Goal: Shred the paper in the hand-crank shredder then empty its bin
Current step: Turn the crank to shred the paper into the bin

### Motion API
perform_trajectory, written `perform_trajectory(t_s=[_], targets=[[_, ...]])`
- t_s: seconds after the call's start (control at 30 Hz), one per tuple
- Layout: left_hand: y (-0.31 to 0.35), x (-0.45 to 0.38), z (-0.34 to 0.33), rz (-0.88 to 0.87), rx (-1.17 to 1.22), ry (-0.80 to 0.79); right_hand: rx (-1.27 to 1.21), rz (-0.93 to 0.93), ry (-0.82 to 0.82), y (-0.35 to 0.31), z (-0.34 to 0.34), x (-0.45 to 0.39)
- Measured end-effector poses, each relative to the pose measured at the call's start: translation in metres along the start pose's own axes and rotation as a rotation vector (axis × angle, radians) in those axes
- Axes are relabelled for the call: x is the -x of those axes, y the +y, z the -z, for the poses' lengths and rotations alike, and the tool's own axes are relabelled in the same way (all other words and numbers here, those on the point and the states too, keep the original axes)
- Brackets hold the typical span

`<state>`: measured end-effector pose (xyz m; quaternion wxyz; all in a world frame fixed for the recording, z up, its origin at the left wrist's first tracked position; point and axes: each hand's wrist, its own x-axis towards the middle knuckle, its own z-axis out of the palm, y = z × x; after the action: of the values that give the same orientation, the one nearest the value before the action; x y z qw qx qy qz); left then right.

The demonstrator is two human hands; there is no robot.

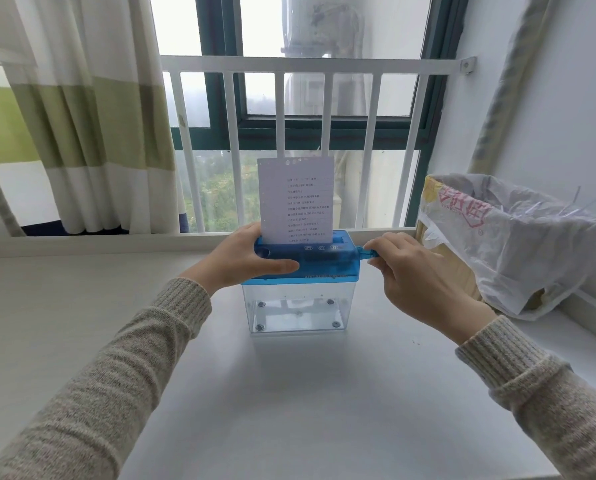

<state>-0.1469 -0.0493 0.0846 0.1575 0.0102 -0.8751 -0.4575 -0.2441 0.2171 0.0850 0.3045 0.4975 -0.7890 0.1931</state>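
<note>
Shredder (pixel 300 271) on white table (pixel 289 393) by window (pixel 324 98), both hands gripping.

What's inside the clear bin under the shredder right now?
The clear bin shows only four round studs on its floor; no shreds visible. The left hand and blue shredder head cover its top edge.

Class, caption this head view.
Left hand steadies the blue shredder; right hand grips its crank; paper stands upright.
</note>
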Motion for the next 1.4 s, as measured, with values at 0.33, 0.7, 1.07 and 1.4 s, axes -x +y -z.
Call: perform_trajectory(t_s=[0.33, 0.7, 1.07, 1.4], targets=[[0.000, 0.001, 0.002, -0.002, -0.026, -0.001, -0.002, -0.077, -0.100, -0.004, 0.014, -0.007], [0.000, 0.001, 0.001, -0.002, -0.020, 0.003, -0.074, -0.148, -0.222, 0.008, 0.017, -0.032], [-0.002, 0.000, 0.001, -0.014, -0.032, 0.000, -0.081, -0.149, -0.349, 0.019, 0.019, -0.052], [-0.006, -0.002, 0.002, -0.015, -0.056, 0.001, -0.244, -0.239, -0.451, 0.029, 0.018, -0.072]])
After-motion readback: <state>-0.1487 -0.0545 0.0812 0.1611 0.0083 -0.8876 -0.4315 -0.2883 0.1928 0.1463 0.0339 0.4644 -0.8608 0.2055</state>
